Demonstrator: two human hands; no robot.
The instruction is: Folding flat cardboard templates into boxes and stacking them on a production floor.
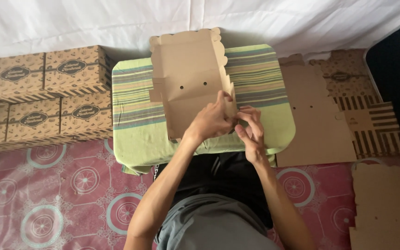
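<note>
- My left hand (211, 121) and right hand (251, 129) pinch the corner flap of the cardboard box blank (188, 74) lying on the striped cushion (260, 78).
- Risk: I judge uneven pressure tears the scalloped flap or creases it off the score line.

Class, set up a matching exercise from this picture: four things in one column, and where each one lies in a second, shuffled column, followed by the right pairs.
Things
1. stacked printed boxes
2. half-folded cardboard box
3. flat cardboard sheets
4. striped green cushion

Places
A. under the half-folded box
B. far left, against the white cloth
C. between both hands
D. on the floor at the right

Pairs: 1-B, 2-C, 3-D, 4-A
</note>
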